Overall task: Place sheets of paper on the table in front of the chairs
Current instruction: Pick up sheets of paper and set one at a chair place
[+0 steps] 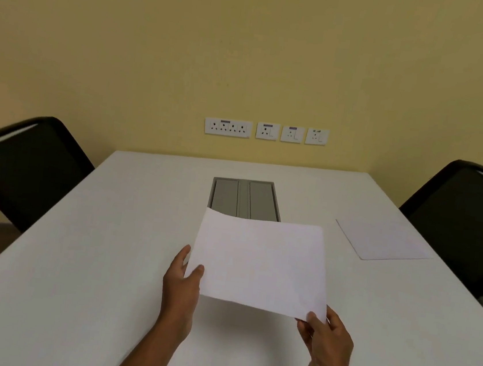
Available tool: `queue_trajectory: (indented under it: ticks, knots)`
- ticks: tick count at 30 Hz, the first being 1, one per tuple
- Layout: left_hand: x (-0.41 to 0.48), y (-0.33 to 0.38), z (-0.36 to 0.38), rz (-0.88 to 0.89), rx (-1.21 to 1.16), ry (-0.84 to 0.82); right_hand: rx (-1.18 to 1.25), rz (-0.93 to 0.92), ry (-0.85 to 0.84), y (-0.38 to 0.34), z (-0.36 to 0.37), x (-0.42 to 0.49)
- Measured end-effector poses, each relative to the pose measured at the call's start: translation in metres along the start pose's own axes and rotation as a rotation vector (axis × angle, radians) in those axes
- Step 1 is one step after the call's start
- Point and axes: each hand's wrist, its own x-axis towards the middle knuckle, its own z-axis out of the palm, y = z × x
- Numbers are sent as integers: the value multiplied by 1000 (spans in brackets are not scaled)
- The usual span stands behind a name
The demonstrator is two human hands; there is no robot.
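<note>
You are holding a white sheet of paper (259,263) above the white table (75,254), just on your side of the grey cable hatch (244,198) set into the tabletop. The sheet's long axis runs left to right across your view, with its far edge overlapping the near edge of the hatch and its near edge toward you. It is not flat: the far-left corner lifts and the near edge sags slightly between your hands, and it casts a shadow on the table below, so it is off the surface.

Your left hand (182,284) pinches the sheet's left edge near its near-left corner, thumb on top and fingers hidden beneath, with the forearm reaching in from the bottom of the view. Your right hand (326,340) clamps the near-right corner, thumb on top, wrist bent so the palm faces inward. The two hands are well apart, one at each near corner of the sheet.

A second sheet (382,241) lies flat on the table to the right of the hatch, its long axis angled toward the right edge of the table, in front of the right black chair (464,220). The left black chair (22,167) stands to the left of the hatch, beyond the table's left edge. Behind the hatch, a row of wall sockets (265,131) sits on the yellow wall (249,48).
</note>
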Motion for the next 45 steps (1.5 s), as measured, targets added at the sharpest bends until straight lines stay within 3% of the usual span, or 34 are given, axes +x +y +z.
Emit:
queue_trajectory:
  ticks: [8,18,29,38,45]
  knots:
    - [-62,37,-7,12,-55,-131,5,-27,-93,-57,-37,-52]
    - [-115,55,-7,-22,-60,-278,-82,-257,-68,-100,-85,-114]
    - [-175,52,18,-61,5,-424,-194,-352,98,-118,-158,-170]
    - [-229,46,55,-9,131,-430,-226,-419,258,-131,-219,-185]
    - [-281,12,91,-154,113,-468,-208,-396,388,-130,-297,-187]
